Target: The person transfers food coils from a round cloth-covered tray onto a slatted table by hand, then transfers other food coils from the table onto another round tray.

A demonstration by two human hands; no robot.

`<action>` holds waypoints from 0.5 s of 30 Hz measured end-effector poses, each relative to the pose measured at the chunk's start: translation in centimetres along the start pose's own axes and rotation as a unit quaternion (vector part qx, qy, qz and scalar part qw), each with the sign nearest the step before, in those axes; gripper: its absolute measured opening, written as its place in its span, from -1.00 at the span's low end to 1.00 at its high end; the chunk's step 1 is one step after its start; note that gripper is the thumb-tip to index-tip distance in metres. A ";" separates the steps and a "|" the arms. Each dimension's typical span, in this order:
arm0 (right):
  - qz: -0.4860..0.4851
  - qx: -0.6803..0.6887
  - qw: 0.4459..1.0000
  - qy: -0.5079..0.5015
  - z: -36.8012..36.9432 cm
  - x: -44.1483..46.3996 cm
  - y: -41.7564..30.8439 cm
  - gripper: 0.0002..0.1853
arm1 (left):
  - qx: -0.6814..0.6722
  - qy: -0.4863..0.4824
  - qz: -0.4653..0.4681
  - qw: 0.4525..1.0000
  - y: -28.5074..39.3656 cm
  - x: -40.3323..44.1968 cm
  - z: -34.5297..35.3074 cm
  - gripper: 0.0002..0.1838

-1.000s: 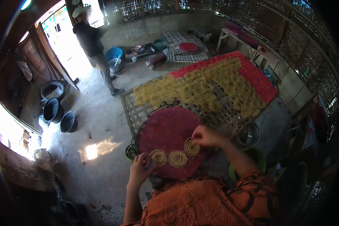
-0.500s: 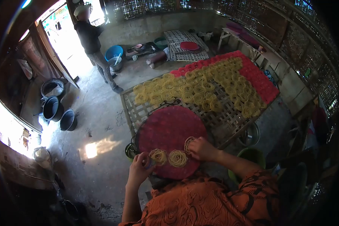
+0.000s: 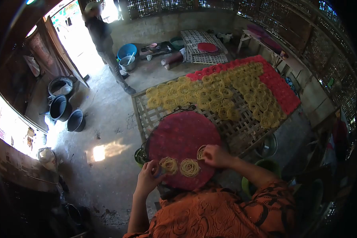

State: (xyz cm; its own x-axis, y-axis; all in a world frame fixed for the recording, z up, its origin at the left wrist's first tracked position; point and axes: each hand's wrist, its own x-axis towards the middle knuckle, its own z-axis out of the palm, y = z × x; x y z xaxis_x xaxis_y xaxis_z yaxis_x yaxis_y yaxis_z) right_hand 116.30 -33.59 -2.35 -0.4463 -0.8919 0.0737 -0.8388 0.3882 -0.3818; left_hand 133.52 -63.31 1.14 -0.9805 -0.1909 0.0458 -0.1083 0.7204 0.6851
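Note:
A round red board lies in front of me. On its near part rest coiled nests of thin yellow noodle-like strands: one nest in the middle, another nest to its left. My right hand pinches the strands of a third nest at the board's right side; the fingers partly cover it. At the lower left rim is my left hand, its fingers curled around something small and purplish-blue that I cannot make out, close to the left nest.
Beyond the board stands a woven bamboo rack bearing many yellow nests and red nests. Dark buckets stand left on the concrete floor. A person stands near the doorway; a blue basin is beside them.
The whole view has shifted slightly to the right and down. Both hands stay at nearly the same spots on the board, and the nests look the same.

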 end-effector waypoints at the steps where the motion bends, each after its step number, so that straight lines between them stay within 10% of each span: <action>1: 0.118 0.183 0.975 0.034 0.7 0.1 1.8 -0.85 | -0.007 -0.008 -0.014 1.000 0.0 0.1 0.0 -0.35; 5: 0.319 0.702 0.597 0.224 -0.9 -0.3 9.3 -0.83 | -0.031 -0.017 -0.049 0.998 0.3 0.2 0.1 -0.32; 7: 0.334 0.708 0.541 0.309 -3.7 -0.9 13.0 -0.83 | -0.032 -0.018 -0.052 0.998 0.5 0.2 0.1 -0.31; 9: 0.309 0.692 0.530 0.380 -8.0 -1.0 15.6 -0.86 | -0.030 -0.015 -0.057 0.998 0.5 0.3 0.1 -0.31; 11: 0.309 0.565 0.642 0.417 -8.9 -1.4 21.1 -0.76 | -0.012 -0.018 -0.062 0.998 0.4 0.3 0.2 -0.30; 15: 0.363 0.478 0.610 0.518 -11.0 0.7 25.2 -0.53 | 0.010 0.008 -0.029 1.000 -0.3 0.6 0.7 -0.35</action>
State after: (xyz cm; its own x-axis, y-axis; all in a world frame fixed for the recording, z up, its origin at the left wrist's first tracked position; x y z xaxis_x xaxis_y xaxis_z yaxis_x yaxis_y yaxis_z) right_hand 91.43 -21.88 -1.78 -0.9647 0.2506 -0.0810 0.0410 -0.1608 -0.9861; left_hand 132.90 -63.17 0.43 -0.9698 -0.2430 0.0189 -0.1675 0.7208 0.6726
